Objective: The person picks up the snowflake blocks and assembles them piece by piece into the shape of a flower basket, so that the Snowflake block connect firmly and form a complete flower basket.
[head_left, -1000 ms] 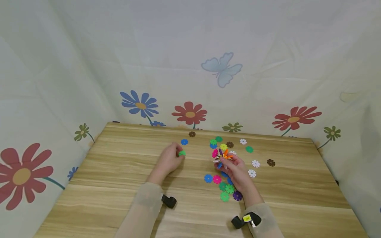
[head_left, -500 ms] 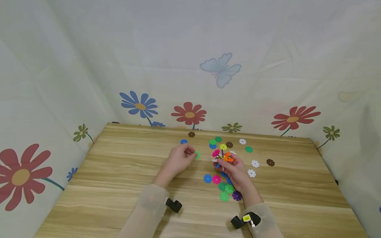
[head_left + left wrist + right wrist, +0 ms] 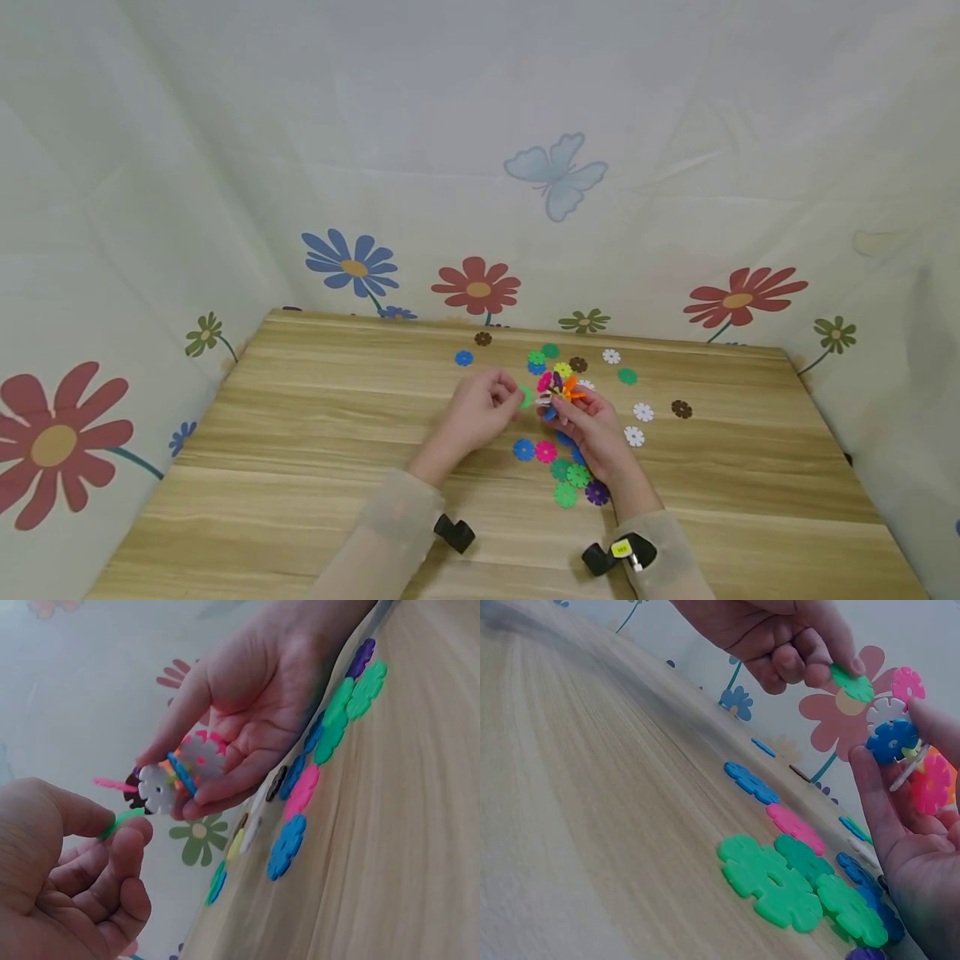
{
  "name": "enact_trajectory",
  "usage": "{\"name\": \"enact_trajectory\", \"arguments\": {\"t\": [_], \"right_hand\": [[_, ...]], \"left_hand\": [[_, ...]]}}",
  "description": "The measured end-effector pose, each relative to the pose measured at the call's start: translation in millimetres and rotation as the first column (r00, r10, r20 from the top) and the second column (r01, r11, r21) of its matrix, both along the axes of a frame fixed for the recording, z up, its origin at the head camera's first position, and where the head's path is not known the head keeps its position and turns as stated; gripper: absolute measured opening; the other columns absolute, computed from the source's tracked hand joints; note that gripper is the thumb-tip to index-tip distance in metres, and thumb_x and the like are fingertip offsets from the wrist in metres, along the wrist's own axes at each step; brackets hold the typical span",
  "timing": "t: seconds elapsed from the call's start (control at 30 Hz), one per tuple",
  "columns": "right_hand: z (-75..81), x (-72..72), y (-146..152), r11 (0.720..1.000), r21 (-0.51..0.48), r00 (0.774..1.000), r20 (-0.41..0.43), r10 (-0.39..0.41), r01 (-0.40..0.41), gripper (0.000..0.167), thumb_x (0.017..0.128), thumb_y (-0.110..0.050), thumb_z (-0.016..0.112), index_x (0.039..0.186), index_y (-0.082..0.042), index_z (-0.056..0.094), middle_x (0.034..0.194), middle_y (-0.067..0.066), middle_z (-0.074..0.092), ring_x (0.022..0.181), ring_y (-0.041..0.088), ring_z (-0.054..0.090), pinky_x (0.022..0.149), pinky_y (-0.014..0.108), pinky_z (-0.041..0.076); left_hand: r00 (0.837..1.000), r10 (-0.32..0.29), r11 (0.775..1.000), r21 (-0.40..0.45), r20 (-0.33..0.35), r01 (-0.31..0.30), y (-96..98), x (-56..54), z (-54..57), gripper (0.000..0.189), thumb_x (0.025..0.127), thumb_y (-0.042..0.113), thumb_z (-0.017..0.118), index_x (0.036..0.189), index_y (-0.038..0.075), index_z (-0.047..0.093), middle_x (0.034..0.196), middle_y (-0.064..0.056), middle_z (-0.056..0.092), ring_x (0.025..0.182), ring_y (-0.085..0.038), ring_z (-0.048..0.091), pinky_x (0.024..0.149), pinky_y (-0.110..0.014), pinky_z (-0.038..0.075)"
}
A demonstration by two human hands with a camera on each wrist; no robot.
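Observation:
My left hand pinches a light green notched plastic disc between thumb and forefinger, its far edge sticking out toward the right hand. My right hand holds a cluster of interlocked snowflake discs, with a white disc, a blue disc, pink, orange, purple and brown ones standing out at angles. In the right wrist view the green disc is close beside the cluster, a small gap apart. Both hands are raised over the table. Part of the cluster is hidden behind the right fingers.
Loose discs lie in front of the right wrist, among them a blue disc, a pink disc and a purple disc. Several more are scattered toward the back, with a brown disc farthest right. A flower-printed curtain stands behind the table.
My left hand has moved right with the green disc, from left of the blue disc at the back to right beside the cluster. The right hand stays in place, turning the cluster slightly.

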State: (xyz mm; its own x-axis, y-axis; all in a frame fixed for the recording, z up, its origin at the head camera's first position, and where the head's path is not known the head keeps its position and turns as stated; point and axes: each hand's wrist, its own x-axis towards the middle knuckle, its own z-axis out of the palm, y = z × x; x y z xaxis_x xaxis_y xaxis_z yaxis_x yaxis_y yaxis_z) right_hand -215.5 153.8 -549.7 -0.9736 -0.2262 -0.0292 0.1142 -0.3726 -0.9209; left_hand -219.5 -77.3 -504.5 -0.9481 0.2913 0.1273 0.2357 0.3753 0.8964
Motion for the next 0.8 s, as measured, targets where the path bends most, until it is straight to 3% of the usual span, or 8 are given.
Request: {"name": "enact_trajectory", "arguments": {"t": [0.13, 0.37, 0.6, 0.8], "right_hand": [[-1.6, -0.9, 0.0, 1.000, -0.006, 1.000, -0.008, 0.002, -0.002, 0.007, 0.110, -0.006, 0.065, 0.108, -0.012, 0.067, 0.076, 0.000, 0.066, 0.098, 0.021, 0.080, 0.098, 0.039, 0.063], [-3.0, -0.6, 2.0, 1.000, -0.031, 1.000, -0.024, 0.006, -0.007, 0.009, 0.110, -0.004, 0.065, 0.107, -0.013, 0.066, 0.076, 0.000, 0.068, 0.096, 0.021, 0.080, 0.096, 0.039, 0.063], [-1.1, 0.5, 1.7, 1.000, -0.019, 1.000, -0.011, -0.009, 0.008, 0.009, 0.109, -0.005, 0.067, 0.109, -0.015, 0.068, 0.076, 0.000, 0.068, 0.097, 0.021, 0.080, 0.096, 0.041, 0.064], [-2.6, -0.5, -0.2, 0.999, -0.005, 0.999, 0.008, -0.043, 0.043, 0.011, 0.107, -0.004, 0.069, 0.110, -0.015, 0.069, 0.088, -0.001, 0.075, 0.080, 0.013, 0.068, 0.091, 0.036, 0.065]], "left_hand": [[1.000, -0.024, 1.000, -0.008, -0.015, 0.024, 5.5, 2.9, 0.2, 0.009, 0.108, 0.016, 0.069, 0.106, 0.008, 0.065, 0.083, -0.012, 0.079, 0.060, -0.015, 0.068, 0.053, -0.024, 0.049], [0.999, -0.032, 0.999, 0.017, -0.009, 0.032, 8.4, 4.6, -1.5, 0.009, 0.108, 0.015, 0.068, 0.104, 0.008, 0.064, 0.085, -0.013, 0.080, 0.068, -0.033, 0.077, 0.050, -0.023, 0.049], [1.000, -0.029, 0.999, 0.016, 0.002, 0.029, 9.6, 5.4, 0.3, 0.007, 0.107, 0.013, 0.069, 0.105, 0.009, 0.064, 0.085, -0.011, 0.081, 0.066, -0.025, 0.075, 0.049, -0.023, 0.047], [0.999, -0.051, 0.999, 0.011, 0.002, 0.051, 10.7, 7.7, 2.9, 0.008, 0.107, 0.014, 0.070, 0.105, 0.008, 0.065, 0.084, -0.010, 0.081, 0.062, -0.015, 0.070, 0.050, -0.022, 0.046]]}}
